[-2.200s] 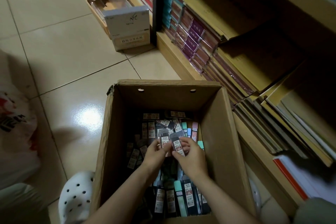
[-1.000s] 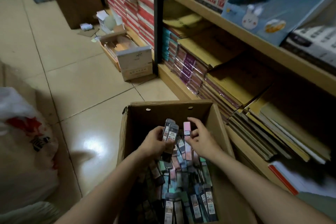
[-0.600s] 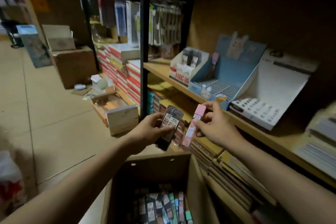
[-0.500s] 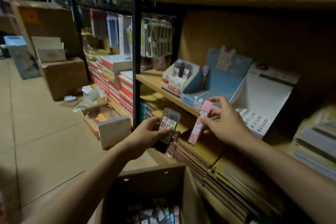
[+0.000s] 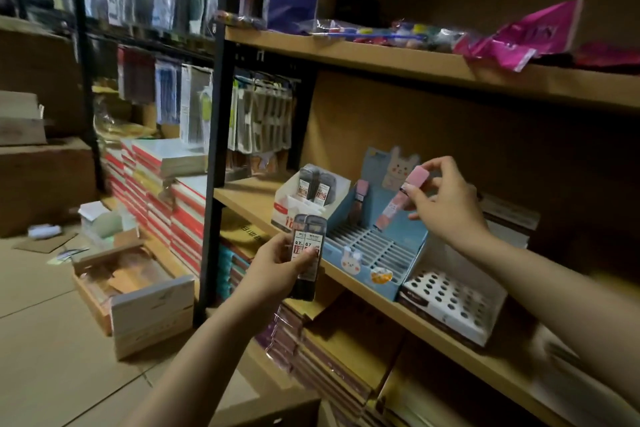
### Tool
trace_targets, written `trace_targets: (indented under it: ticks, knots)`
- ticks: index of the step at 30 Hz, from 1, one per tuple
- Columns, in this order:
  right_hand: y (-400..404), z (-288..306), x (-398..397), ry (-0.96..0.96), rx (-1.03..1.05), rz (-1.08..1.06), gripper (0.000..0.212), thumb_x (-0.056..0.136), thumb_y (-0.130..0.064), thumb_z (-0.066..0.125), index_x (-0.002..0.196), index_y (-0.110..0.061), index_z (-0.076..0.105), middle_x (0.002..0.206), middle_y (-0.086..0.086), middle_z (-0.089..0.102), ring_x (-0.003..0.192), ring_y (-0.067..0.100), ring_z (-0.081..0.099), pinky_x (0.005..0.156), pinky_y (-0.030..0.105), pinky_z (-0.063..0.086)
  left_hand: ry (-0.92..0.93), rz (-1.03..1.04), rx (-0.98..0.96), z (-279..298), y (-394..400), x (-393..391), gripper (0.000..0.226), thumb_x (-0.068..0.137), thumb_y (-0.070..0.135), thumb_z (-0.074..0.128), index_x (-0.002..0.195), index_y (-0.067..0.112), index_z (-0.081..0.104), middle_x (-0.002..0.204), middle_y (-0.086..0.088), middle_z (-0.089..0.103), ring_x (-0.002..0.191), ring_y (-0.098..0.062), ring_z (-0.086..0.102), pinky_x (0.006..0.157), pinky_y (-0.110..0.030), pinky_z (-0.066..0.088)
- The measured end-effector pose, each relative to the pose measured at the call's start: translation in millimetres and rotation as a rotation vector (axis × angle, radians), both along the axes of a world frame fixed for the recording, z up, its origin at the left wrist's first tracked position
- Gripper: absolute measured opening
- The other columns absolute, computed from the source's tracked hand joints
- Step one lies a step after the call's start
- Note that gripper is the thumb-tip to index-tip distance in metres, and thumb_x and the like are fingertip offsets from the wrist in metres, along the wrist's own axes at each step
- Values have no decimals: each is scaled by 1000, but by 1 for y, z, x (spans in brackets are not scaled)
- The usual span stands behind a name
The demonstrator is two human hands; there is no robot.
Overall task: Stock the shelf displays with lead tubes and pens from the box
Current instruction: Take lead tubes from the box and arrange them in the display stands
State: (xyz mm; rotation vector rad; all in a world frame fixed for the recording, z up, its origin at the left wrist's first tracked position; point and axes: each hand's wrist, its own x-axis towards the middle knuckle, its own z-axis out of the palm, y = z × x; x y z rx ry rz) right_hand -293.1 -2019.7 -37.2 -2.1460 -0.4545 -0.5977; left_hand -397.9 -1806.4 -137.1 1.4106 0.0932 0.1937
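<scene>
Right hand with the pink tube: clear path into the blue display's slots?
Probably yes. The right hand pinches the pink tube just above the blue display, whose slotted tray is open on top and nearly empty; only one pink tube stands at its back left. The left hand is lower, aside.

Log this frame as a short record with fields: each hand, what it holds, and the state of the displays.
left hand: grips dark lead tubes, upright, below the shelf edge
right hand: pinches pink lead tube, tilted, over blue display
blue display: slots mostly empty, one pink tube standing at the back left
white display: two dark tubes inside
hole-tray display: empty holes
</scene>
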Motion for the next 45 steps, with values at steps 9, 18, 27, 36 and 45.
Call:
trace_targets:
  ticks: [9,18,27,36,45]
  knots:
    - [37,-23,48,-42,-159,-167,24,90,-10,68,111,-12,58,107,10,66,92,22,62,70,23,42,36,57,-1,-27,10,20,20,92,21,61,113,18,58,107,-5,67,97,-23,66,86,-47,56]
    - [48,-41,69,-29,-169,-214,25,90,-6,65,115,-7,58,115,16,64,106,30,63,80,29,48,15,77,-27,-30,18,25,23,91,24,62,113,21,59,108,-4,67,98,-22,66,72,-37,58]
    - [50,-45,75,-73,-242,-175,21,87,-5,69,102,-12,56,100,9,66,93,25,65,72,32,51,36,66,-23,-33,11,26,22,91,24,62,112,22,59,109,-3,67,98,-20,66,80,-43,58]
    - [49,-45,79,-192,-406,-237,20,88,-10,67,108,-9,68,111,14,62,96,30,61,83,39,54,46,65,-16,-36,9,27,23,92,22,62,114,20,58,110,-4,66,100,-21,65,85,-44,57]
    - [50,-47,70,-94,-466,-239,29,92,-19,62,121,-14,66,113,14,64,103,32,60,86,40,52,53,55,-19,-34,7,25,22,91,21,62,113,20,59,110,-4,67,101,-21,65,90,-49,55]
